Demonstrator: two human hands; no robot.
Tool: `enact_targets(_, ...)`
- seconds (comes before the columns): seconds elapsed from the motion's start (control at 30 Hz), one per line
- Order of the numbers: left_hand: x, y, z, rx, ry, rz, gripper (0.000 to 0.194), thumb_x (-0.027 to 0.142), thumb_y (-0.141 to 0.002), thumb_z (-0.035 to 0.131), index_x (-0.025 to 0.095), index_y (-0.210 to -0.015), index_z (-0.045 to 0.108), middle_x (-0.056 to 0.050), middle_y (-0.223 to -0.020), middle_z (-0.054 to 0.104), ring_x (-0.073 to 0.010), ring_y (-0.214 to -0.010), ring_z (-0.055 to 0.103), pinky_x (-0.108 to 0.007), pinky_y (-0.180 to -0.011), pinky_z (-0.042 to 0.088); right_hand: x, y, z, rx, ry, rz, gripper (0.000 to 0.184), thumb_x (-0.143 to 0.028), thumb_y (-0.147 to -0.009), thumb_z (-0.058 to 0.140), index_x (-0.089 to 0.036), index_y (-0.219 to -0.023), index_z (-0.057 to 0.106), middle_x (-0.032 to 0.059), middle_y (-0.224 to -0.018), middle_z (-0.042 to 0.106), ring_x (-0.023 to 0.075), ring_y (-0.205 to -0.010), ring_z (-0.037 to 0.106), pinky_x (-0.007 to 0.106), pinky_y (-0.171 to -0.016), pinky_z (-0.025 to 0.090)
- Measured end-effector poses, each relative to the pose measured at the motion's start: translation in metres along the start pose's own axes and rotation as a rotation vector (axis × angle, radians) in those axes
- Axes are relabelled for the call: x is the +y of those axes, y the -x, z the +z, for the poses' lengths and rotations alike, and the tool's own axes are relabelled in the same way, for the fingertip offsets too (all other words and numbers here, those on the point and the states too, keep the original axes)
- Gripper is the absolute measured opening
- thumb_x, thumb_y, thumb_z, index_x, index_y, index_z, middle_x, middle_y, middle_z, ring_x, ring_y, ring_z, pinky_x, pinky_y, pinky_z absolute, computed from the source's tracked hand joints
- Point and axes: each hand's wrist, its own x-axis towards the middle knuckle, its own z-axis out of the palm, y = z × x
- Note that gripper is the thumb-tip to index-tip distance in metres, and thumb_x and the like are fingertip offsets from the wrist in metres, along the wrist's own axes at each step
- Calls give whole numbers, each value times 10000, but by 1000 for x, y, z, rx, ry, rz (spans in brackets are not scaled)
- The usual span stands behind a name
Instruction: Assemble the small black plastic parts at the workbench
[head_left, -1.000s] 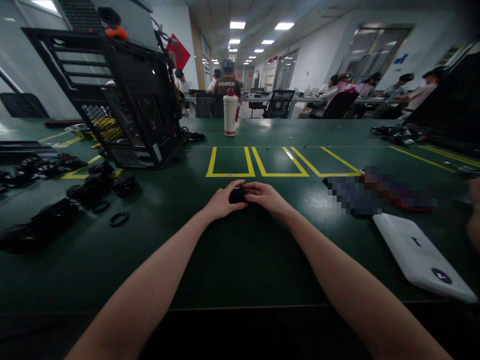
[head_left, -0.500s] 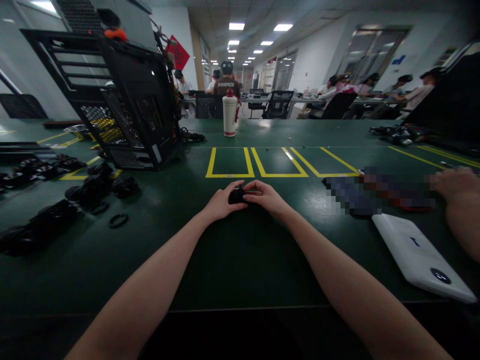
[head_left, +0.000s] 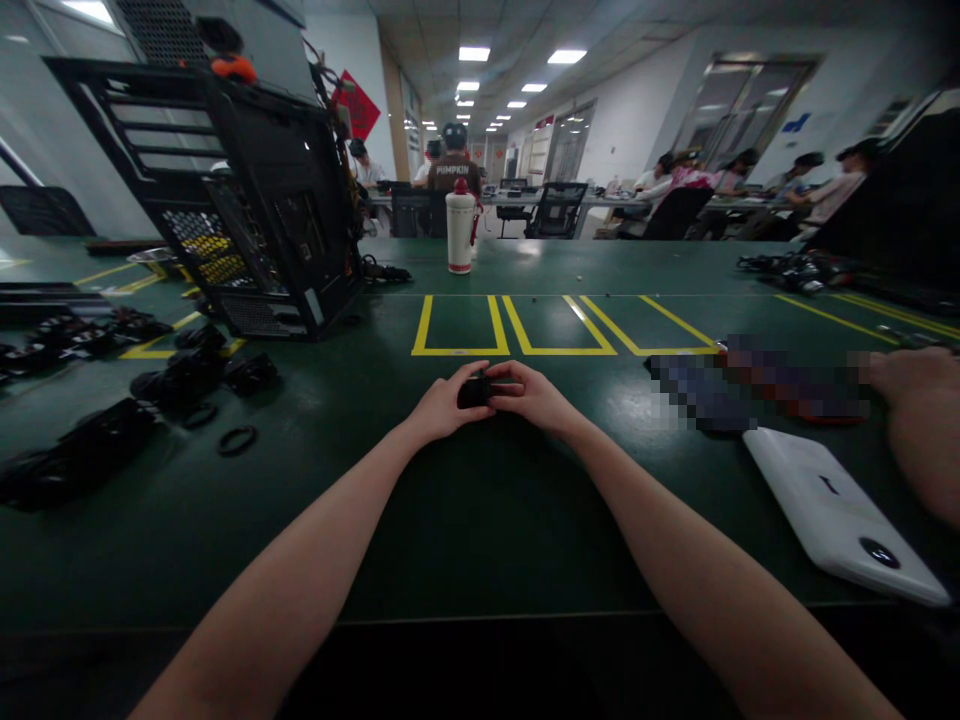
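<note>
Black and small, 1 part (head_left: 472, 392) sits in the middle of the frame, pinched by both the left hand (head_left: 439, 406) and the right hand (head_left: 537, 397). Those 2 hands have hardly moved in 1 second, so the work stays put. At the right edge, another person's hand (head_left: 916, 376) has come further in, well apart. Farther up stands 1 white bottle (head_left: 460, 235).

small black part (head_left: 474, 392), dark green surface (head_left: 480, 540), yellow tape lines (head_left: 457, 352), black ring (head_left: 222, 445), white slab (head_left: 817, 508) with black oval (head_left: 879, 553), cream bottle (head_left: 460, 235), red lid (head_left: 460, 187), brown shirt (head_left: 450, 183) with white lettering (head_left: 452, 171), red poster (head_left: 357, 105)
</note>
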Motion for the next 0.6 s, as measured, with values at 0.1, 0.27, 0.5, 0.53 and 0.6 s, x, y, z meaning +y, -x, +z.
enact_targets(0.1, 0, 0, 0, 4, -1, 6, 665, 419, -657, 570, 310, -1238, 266, -37, -1148, 489, -235, -999, 493, -413, -831, 392, -2, 0, 2, 22, -56, 23, 427, -80, -579, 616, -188, -974, 497, 41, -1038, 543, 156, -936, 547, 385, -870, 413)
enact_targets(0.27, -1, 1, -1, 2, -4, 18, 668, 449, -659, 559, 321, -1241, 257, -35, -1138, 492, -232, -968, 505, -409, -817, 394, -1, 0, 2, 6, -78, 113, 430, -78, -594, 606, -165, -1002, 506, 66, -1028, 561, 165, -970, 529, 380, -904, 384)
enact_targets(0.5, -1, 0, 0, -4, 7, 17, 671, 468, -654, 556, 329, -1237, 255, -32, -1163, 478, -235, -994, 491, -412, -814, 393, 1, 1, 0, -6, -21, 15, 258, -200, -677, 568, -192, -930, 519, 29, -951, 582, 141, -894, 548, 364, -854, 407)
enact_targets(0.53, -1, 0, 0, -2, 8, 19, 670, 465, -655, 557, 330, -1237, 256, -31, -1169, 474, -235, -999, 488, -413, -817, 391, 0, 1, 0, 0, -11, 11, 244, -208, -676, 570, -193, -915, 521, 27, -943, 581, 141, -885, 549, 365, -846, 410)
enact_targets(0.6, -1, 1, -1, 3, 11, 20, 668, 458, -655, 561, 330, -1237, 259, -30, -1177, 470, -237, -1010, 483, -416, -827, 387, -2, 1, 0, 6, -11, 11, 239, -196, -658, 586, -190, -888, 522, 25, -944, 574, 144, -879, 550, 363, -838, 414)
